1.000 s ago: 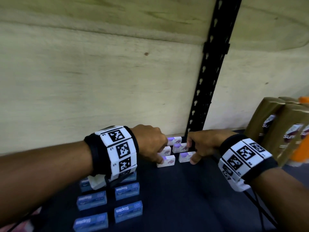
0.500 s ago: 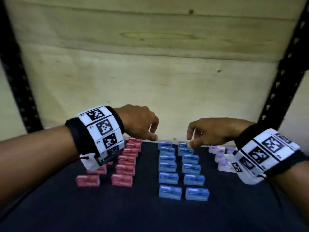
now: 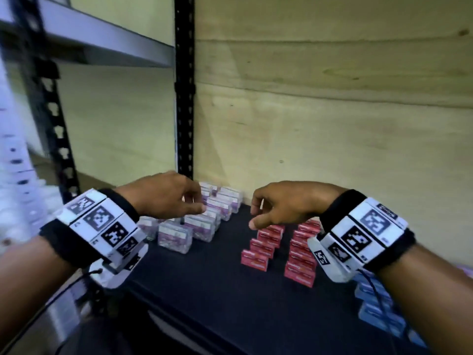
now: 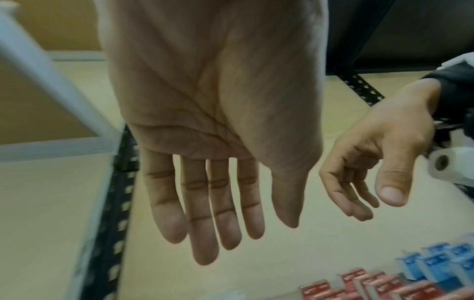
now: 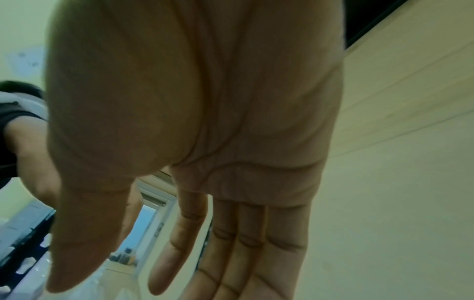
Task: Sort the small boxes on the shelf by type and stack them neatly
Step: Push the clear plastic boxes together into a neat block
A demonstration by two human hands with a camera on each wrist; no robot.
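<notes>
Small boxes stand in sorted rows on the dark shelf (image 3: 220, 298). Clear boxes with pink-purple labels (image 3: 197, 224) are at the back left, red boxes (image 3: 279, 247) in two rows in the middle, and blue boxes (image 3: 378, 311) at the right edge. My left hand (image 3: 179, 201) hovers just over the clear boxes with loosely bent fingers and holds nothing. My right hand (image 3: 266, 211) hangs above the back of the red rows, also empty. The left wrist view shows the left hand (image 4: 218, 203) with straight fingers. In the right wrist view the right hand (image 5: 231, 223) is flat and empty.
A black perforated upright (image 3: 184, 103) stands behind the clear boxes, and another upright (image 3: 51, 116) is at the left front. A plywood wall (image 3: 332, 124) backs the shelf. A grey shelf board (image 3: 102, 44) runs above on the left. Bare dark shelf lies in front of the rows.
Both hands left the white-purple boxes at the right end and travelled left past the blue rows. They now hover empty over the clear and red boxes. The view swung left with them.
</notes>
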